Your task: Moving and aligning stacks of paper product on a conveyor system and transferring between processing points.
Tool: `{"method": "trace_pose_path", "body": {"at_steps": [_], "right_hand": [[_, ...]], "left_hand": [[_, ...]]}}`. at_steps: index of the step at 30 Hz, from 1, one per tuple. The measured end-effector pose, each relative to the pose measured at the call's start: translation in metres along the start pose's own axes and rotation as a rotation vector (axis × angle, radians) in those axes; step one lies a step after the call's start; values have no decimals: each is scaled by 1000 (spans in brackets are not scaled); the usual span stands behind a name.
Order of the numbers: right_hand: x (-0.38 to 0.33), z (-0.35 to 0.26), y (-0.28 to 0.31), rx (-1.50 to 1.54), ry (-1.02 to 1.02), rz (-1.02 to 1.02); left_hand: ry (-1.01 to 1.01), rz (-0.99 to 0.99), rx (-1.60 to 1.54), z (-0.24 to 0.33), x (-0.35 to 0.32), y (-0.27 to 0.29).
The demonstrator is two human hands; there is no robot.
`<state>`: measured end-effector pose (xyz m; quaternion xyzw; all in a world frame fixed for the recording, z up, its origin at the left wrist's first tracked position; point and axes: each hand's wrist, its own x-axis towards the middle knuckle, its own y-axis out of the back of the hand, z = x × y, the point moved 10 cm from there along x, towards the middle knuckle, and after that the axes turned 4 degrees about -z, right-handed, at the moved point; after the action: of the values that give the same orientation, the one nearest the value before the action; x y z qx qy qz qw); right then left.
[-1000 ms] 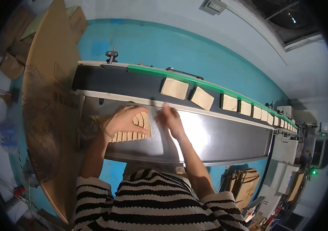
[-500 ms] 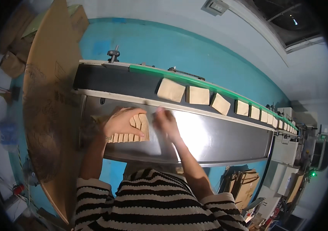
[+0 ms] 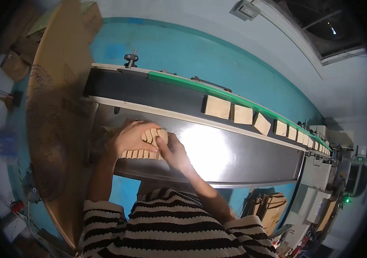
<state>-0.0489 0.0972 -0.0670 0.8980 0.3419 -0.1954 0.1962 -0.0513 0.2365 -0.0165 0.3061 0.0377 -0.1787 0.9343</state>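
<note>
A row of flat tan packets point(image 3: 142, 153), stood on edge and pressed face to face, rests on the steel tray point(image 3: 252, 161) in front of me. Over the top of this row curves my left hand point(image 3: 134, 136), its thumb along the near side and its fingers on the far side. My right hand point(image 3: 173, 151) is at the right end of the row, its thumb on the face of the end packet point(image 3: 162, 136) and its fingers partly hidden behind. The left part of the row disappears under my left hand and in shadow.
Beyond the tray runs a black conveyor belt point(image 3: 149, 91) with a green guide rail point(image 3: 188, 85). Several tan packets point(image 3: 218, 107) lie spaced along it toward the right. A large cardboard box point(image 3: 52, 129) rises at the left. Folded cardboard point(image 3: 267, 208) stands below the tray.
My right hand has moved left from beside the belt's edge to the end of the row, closing on the end packet. The packets on the belt have shifted rightward.
</note>
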Motion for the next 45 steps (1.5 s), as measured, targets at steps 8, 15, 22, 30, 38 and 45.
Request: {"method": "trace_pose_path", "body": {"at_steps": [8,15,22,30,38,45], "right_hand": [[25,54,41,541,9,201],[-6,-15,-23,-59,135,85],[-11,33,-20,230,-133,-214],[-13,10,-33,234,14,-108],[-18,44,-7,363,-163,-182],[21,60,121,767,-40,215]], "left_hand": [[8,39,-39,-1,-18,1],[72,558,172,46,-95,8],[559,1253,-30,-15,-207,-39],[528,1023,104,14,-155,-39],[704,782,233,30,-107,-43],[540,862,0,19,-63,-66]]}}
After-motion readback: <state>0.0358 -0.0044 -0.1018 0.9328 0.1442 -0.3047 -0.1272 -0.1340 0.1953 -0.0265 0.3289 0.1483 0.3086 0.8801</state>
